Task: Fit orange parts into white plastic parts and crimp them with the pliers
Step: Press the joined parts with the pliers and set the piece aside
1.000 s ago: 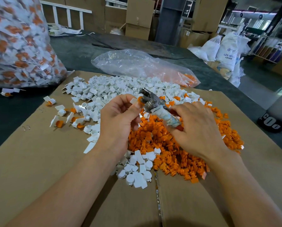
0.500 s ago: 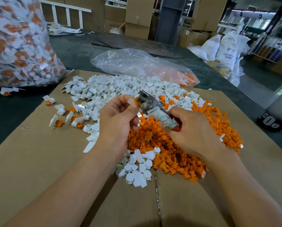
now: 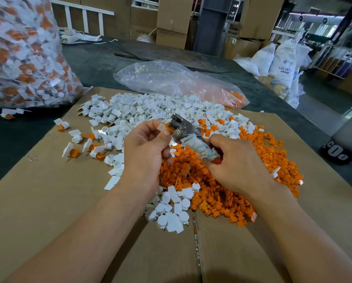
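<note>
My left hand [image 3: 144,148] pinches a white plastic part with an orange part in it [image 3: 164,126], holding it up against the metal jaws of the pliers [image 3: 183,129]. My right hand [image 3: 238,162] grips the cloth-wrapped handles of the pliers. Below the hands lies a heap of orange parts [image 3: 222,193] and, beyond it, a heap of white plastic parts [image 3: 150,111], all on flattened cardboard [image 3: 48,190].
Several fitted white-and-orange pieces [image 3: 75,149] lie loose at the left of the cardboard. A big bag of finished pieces [image 3: 22,52] stands at far left. A clear plastic bag [image 3: 171,80] lies behind the heaps on the dark table [image 3: 93,64]. Boxes and sacks stand beyond.
Both hands with the pliers and the held part have shifted slightly left and closer together. The grip on each is unchanged.
</note>
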The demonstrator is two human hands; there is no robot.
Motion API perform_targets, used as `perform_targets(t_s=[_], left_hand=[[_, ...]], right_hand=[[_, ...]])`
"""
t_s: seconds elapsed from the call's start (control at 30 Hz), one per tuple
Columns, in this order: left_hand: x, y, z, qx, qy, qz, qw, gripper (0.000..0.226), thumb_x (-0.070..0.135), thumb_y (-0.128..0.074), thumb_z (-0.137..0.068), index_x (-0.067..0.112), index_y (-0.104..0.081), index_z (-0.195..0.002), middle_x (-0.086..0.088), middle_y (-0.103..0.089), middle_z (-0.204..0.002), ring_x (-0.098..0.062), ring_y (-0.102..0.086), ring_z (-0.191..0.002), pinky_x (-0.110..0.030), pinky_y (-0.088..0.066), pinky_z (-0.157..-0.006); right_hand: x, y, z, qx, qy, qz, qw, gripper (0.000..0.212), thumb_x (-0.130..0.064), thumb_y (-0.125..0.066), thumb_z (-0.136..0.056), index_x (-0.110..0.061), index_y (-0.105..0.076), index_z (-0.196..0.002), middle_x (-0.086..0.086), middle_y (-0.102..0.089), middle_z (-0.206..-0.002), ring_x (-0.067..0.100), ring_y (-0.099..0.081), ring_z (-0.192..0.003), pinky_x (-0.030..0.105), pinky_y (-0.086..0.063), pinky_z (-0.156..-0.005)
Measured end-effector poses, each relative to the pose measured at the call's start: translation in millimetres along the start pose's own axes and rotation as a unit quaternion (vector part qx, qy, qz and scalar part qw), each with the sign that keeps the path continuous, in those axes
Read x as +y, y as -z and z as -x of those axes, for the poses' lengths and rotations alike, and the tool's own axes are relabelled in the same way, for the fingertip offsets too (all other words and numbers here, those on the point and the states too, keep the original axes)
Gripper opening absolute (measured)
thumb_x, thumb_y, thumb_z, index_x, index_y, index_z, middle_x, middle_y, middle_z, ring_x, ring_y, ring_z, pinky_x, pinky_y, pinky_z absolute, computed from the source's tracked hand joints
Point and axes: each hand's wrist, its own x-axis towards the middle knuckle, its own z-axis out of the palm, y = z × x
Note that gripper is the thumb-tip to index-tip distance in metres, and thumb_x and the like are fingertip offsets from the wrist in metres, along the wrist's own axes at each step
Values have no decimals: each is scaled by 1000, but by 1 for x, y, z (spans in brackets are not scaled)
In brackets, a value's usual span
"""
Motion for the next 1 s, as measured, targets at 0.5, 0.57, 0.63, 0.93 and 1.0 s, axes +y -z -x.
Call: perform_targets(t_s=[0.5, 0.57, 0.63, 0.93, 1.0], left_hand=[[12, 10, -15, 142, 106, 279, 944, 15, 11, -50, -94, 5, -53, -80, -5, -63, -56, -13, -65, -53, -18, -51, -50], [17, 15, -19, 177, 100, 333, 921, 23, 16, -44, -97, 8, -47, -75, -6, -62, -57, -14, -65, -51, -19, -51, -51], [22, 21, -22, 206, 85, 365, 904, 27, 19, -41, -98, 11, -44, -73, -5, -60, -55, -14, -63, -49, -19, -50, -50], [31, 40, -28, 285, 29, 404, 869, 21, 23, -40, -98, 10, -44, -82, -8, -57, -69, -16, -60, -45, -19, -48, -49], [30, 38, -28, 266, 61, 354, 895, 19, 17, -44, -95, 10, -48, -78, -4, -57, -64, -12, -59, -44, -17, -46, -47]], right_hand=[[22, -7, -7, 38, -91, 87, 991, 58, -60, -62, -72, -21, -53, -113, -2, -52, -101, 17, -49, -99, 31, -37, -83], [29, -8, -9, 31, -113, 109, 987, 67, -63, -62, -71, -20, -52, -121, 2, -55, -113, 20, -49, -107, 33, -36, -89], [35, -7, -10, 24, -126, 113, 985, 71, -64, -62, -69, -19, -51, -123, 4, -55, -116, 21, -49, -109, 35, -37, -91], [46, -12, -14, -43, -140, 134, 980, 86, -72, -59, -63, -19, -47, -130, 5, -53, -125, 22, -47, -115, 35, -34, -96], [47, -13, -14, -48, -141, 122, 981, 86, -72, -59, -62, -19, -48, -130, 4, -54, -124, 22, -47, -114, 35, -35, -95]])
